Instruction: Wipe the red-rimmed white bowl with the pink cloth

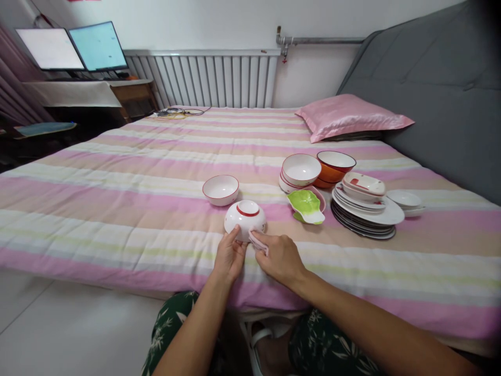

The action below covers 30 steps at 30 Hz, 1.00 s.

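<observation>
A white bowl [246,222] with a red foot ring is turned bottom up above the striped bedspread, near the front of the bed. My left hand [230,254] grips it at the rim, thumb on the outside. In my right hand [282,257] is a folded pale pink cloth [259,243], pressed against the bowl's outer side. Just behind and to the left, another white bowl [221,190] with a red rim rests upright on the bedspread.
On the right are stacked bowls [301,169], orange bowls [332,174], green leaf-shaped dishes [307,204], a pile of plates [368,211] and small white dishes [405,199]. A pink pillow [352,117] lies behind them. Cables [180,112] lie at the far left edge.
</observation>
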Tool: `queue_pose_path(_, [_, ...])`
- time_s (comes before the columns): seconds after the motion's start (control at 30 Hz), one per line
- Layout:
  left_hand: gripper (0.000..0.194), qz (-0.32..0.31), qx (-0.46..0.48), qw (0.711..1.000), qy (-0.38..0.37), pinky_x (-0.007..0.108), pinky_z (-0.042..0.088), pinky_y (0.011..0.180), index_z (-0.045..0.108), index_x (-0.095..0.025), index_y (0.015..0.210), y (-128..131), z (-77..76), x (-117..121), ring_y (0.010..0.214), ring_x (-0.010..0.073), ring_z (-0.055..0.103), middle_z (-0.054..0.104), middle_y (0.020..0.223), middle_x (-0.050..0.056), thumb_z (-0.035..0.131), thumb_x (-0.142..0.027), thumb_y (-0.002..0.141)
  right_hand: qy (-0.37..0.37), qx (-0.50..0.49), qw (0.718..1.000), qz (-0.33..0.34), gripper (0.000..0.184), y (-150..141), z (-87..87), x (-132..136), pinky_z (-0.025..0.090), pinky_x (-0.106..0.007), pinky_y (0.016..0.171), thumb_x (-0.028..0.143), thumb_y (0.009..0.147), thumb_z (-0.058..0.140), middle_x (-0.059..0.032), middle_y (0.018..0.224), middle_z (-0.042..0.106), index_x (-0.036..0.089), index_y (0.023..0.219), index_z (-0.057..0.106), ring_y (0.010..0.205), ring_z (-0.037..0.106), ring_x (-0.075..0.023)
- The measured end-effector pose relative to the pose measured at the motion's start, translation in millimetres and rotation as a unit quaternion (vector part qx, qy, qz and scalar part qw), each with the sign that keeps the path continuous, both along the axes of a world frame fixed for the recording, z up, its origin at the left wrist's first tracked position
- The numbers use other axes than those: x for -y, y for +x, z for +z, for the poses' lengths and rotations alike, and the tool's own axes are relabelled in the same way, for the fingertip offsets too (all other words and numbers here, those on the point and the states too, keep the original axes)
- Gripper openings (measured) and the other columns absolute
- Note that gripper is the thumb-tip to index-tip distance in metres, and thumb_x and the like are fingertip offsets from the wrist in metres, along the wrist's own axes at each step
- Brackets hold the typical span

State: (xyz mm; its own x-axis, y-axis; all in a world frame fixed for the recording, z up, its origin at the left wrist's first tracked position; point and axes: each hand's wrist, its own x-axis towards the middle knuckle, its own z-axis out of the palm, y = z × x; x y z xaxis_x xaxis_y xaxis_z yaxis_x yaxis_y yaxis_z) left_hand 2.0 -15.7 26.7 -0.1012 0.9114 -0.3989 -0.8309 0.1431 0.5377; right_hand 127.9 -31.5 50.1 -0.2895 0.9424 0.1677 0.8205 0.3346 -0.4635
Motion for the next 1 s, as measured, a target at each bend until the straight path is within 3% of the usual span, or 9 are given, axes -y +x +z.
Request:
queue_pose_path(0.27, [0.027,0.000,0.001,1.000,-0.006,0.019,0.053,0.066,0.060,-0.014,0.108,-1,-0.3,-1,0.067,0.0112,0.067,0.072,0.079,0.004,0.051,-0.006,0.084,-0.028,-0.053,0.997,0.049,0.049,3,-0.9,-2,0.052,-0.031,0.082,0.018,0.072,0.054,-0.0026,0.110,0.068,0.027,0.119,0.062,0.093,0.067,-0.0236])
queue_pose_path(0.5, [0.026,-0.038,0.009,0.999,-0.008,0.031,0.054,0.083,0.062,-0.007,0.106,0,4.0,1,0.081,0.0206,0.070,0.073,0.084,0.009,0.049,-0.020,0.087,-0.029,-0.157,0.980,0.119,0.049,0,-3.9,-2,0.053,-0.033,0.081,0.013,0.067,0.054,0.0021,0.104,0.071,0.030,0.112,0.066,0.090,0.068,-0.0229])
queue_pose_path(0.6, [0.029,-0.017,0.030,0.999,0.017,0.029,0.054,0.080,0.061,-0.008,0.108,-2,1.1,0,0.080,0.0183,0.069,0.073,0.085,0.009,0.044,-0.023,0.090,-0.014,-0.225,0.968,0.113,0.048,2,3.0,-5,0.054,-0.030,0.078,0.009,0.066,0.051,0.0022,0.099,0.072,0.027,0.107,0.069,0.084,0.069,-0.0202])
queue_pose_path(0.73, [0.025,0.008,0.009,0.999,0.032,0.025,0.055,0.073,0.059,-0.012,0.110,-2,-7.8,-3,0.075,0.0134,0.068,0.072,0.087,0.005,0.046,-0.014,0.089,0.074,-0.305,0.949,0.017,0.049,12,9.8,-13,0.055,-0.025,0.075,0.007,0.066,0.049,0.0007,0.100,0.072,0.022,0.109,0.067,0.082,0.069,-0.0174])
queue_pose_path(0.83, [0.030,0.001,-0.014,0.998,0.054,0.027,0.054,0.078,0.057,-0.016,0.114,-1,-13.0,-3,0.084,0.0143,0.067,0.071,0.098,0.006,0.054,-0.010,0.084,0.182,-0.300,0.935,-0.053,0.049,18,9.2,-18,0.053,-0.028,0.083,0.008,0.071,0.048,-0.0005,0.108,0.069,0.022,0.115,0.064,0.094,0.067,-0.0189])
queue_pose_path(1.0, [0.042,-0.042,-0.089,0.986,0.135,0.029,0.050,0.085,0.056,-0.020,0.115,7,-13.8,3,0.092,0.0163,0.064,0.068,0.108,0.006,0.069,-0.017,0.075,0.302,-0.255,0.918,-0.042,0.051,22,4.9,-22,0.048,-0.033,0.095,0.004,0.077,0.043,-0.0031,0.117,0.065,0.022,0.123,0.057,0.106,0.062,-0.0182])
